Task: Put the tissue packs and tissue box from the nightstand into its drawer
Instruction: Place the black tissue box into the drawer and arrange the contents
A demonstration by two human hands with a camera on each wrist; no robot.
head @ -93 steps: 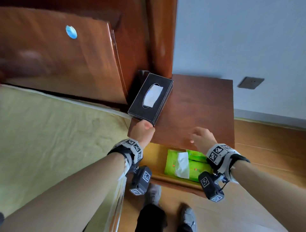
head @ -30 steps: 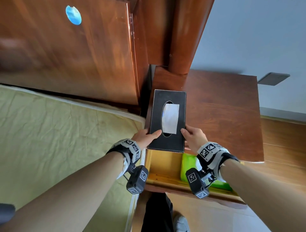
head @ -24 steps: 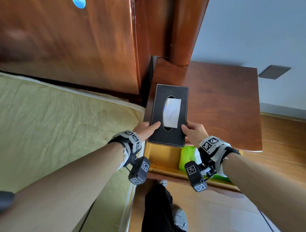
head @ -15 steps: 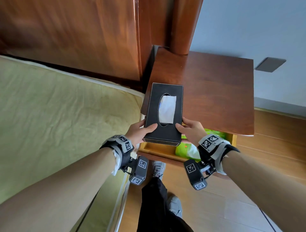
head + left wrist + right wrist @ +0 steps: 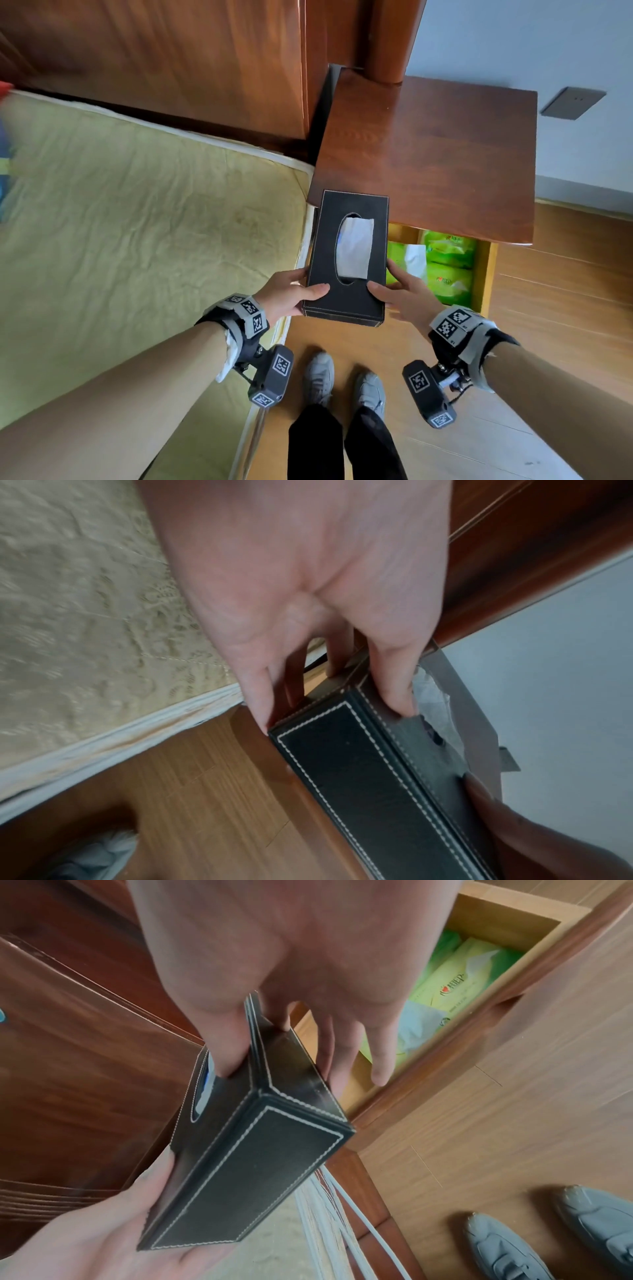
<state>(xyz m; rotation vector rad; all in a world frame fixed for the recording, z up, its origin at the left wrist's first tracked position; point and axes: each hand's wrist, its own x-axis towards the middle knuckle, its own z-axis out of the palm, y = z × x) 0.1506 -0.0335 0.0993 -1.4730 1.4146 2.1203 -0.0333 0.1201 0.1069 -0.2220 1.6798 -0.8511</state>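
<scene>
A black stitched tissue box (image 5: 349, 253) (image 5: 369, 785) (image 5: 246, 1172) with a white tissue in its oval slot hangs in the air over the left part of the open drawer (image 5: 484, 274) (image 5: 507, 912). My left hand (image 5: 291, 296) (image 5: 308, 588) grips its left side, thumb on top, fingers underneath. My right hand (image 5: 404, 294) (image 5: 274, 961) grips the right side the same way. Green tissue packs (image 5: 445, 263) (image 5: 455, 980) lie in the drawer's right part. The nightstand (image 5: 428, 150) top holds nothing.
A bed with a yellow-green cover (image 5: 137, 240) lies close on the left, its wooden headboard (image 5: 171, 61) behind. The wall (image 5: 513, 41) carries a grey socket (image 5: 572, 102). My grey shoes (image 5: 342, 380) stand on the wooden floor (image 5: 548, 291) below the drawer.
Both hands lifted the tissue box off the nightstand and brought it toward me and down, over the open drawer. The view tilted down, showing more of the drawer and floor.
</scene>
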